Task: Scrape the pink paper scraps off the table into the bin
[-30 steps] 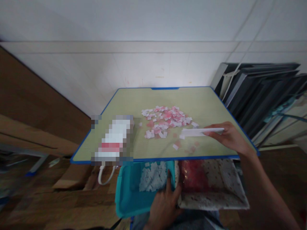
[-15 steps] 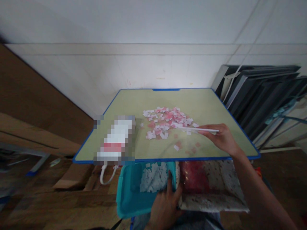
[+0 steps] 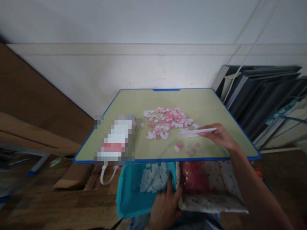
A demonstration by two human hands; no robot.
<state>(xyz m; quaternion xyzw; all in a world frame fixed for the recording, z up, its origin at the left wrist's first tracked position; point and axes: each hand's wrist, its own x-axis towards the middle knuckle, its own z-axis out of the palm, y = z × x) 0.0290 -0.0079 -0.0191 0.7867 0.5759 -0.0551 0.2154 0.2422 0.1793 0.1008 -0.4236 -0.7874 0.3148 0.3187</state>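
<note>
Right hand (image 3: 217, 135) grips flat white strip (image 3: 189, 133) over worktop (image 3: 134, 102), just beside pink-and-white paper bits (image 3: 170, 116). Left hand (image 3: 165, 204) lies across adjoining rims of teal bin (image 3: 130, 204) and speckled tray (image 3: 211, 204); cannot tell whether gripping.

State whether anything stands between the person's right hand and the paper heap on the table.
Only the flat white strip that the right hand holds, pointing towards the heap, and a stray paper piece near its edge. Nothing else visible blocks the way.

Open tabletop (image 3: 196, 99) beyond scraps (image 3: 176, 117), blurred box (image 3: 117, 135) blocking left
</note>
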